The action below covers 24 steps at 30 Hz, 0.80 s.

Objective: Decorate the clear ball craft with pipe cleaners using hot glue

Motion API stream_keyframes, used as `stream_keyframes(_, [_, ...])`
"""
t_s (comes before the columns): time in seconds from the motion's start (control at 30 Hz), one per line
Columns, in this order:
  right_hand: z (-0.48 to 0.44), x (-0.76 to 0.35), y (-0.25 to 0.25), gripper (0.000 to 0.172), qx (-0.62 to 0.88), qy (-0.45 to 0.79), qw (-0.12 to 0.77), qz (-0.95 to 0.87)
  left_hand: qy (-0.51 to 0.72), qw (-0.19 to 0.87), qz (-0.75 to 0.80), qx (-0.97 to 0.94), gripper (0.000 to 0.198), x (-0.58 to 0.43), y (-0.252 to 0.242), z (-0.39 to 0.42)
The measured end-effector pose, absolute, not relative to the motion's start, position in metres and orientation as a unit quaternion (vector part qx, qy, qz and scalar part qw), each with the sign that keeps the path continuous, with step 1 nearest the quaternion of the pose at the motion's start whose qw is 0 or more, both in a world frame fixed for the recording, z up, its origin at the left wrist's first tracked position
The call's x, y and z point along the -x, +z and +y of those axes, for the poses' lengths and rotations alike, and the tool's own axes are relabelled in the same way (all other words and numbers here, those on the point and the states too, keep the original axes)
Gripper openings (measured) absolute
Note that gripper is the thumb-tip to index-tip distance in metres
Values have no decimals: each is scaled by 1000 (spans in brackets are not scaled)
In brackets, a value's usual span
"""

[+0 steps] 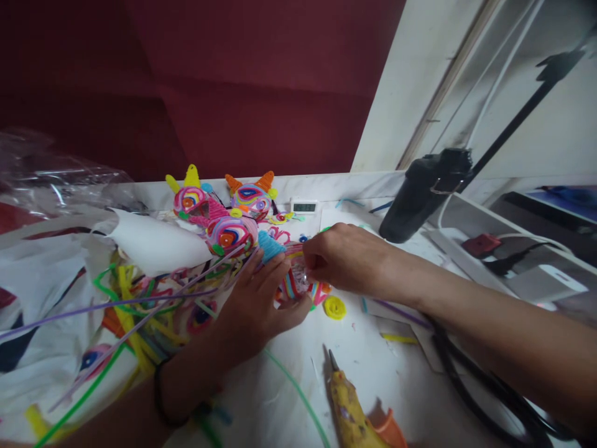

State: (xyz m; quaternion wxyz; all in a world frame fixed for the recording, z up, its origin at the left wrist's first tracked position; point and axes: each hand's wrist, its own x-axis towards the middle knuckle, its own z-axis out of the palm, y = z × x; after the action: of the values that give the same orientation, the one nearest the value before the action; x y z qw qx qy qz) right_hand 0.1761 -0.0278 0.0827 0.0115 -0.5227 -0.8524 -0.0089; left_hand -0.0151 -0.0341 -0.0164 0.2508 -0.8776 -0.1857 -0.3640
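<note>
A multicoloured pipe-cleaner craft piece (290, 284) with a light-blue pointed ear (271, 246) is on the white table. My left hand (261, 295) grips its left side, thumb along the lower edge and fingers beside the ear. Over its right side, my right hand (336, 255) is closed in a pinch; whatever lies between those fingertips is hidden. Just below the right hand is a yellow coiled disc (334, 307). Nearer to me, a yellow glue gun (347, 404) with a metal tip and an orange trigger lies on the table.
Two finished-looking craft heads, one with yellow ears (191, 199) and one with orange ears (252, 198), stand behind. Loose pipe cleaners (133, 323) heap at left beside clear plastic (69, 180). A black cylinder (413, 202), a small digital display (305, 206) and black cable (459, 379) are around.
</note>
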Motion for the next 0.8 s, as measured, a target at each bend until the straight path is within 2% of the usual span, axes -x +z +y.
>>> stream_keyframes(0.23, [-21,-189,84,12,501,93,76,-857,-357,254,-191,878,30,15,-12,-34])
stream_keyframes(0.43, [-18,-197,78,6,534,157,129,-821,-365,230,-191,882,32,15,-19,-32])
stream_keyframes(0.57, [-19,-198,71,11,552,210,162,-791,-384,230,-194,873,30,15,-22,-31])
stream_keyframes(0.7, [-30,-202,62,21,550,149,227,-790,-354,232,-188,886,29,19,-21,-31])
stream_keyframes(0.8, [-45,-206,52,14,523,83,294,-796,-381,223,-196,875,30,19,-23,-31])
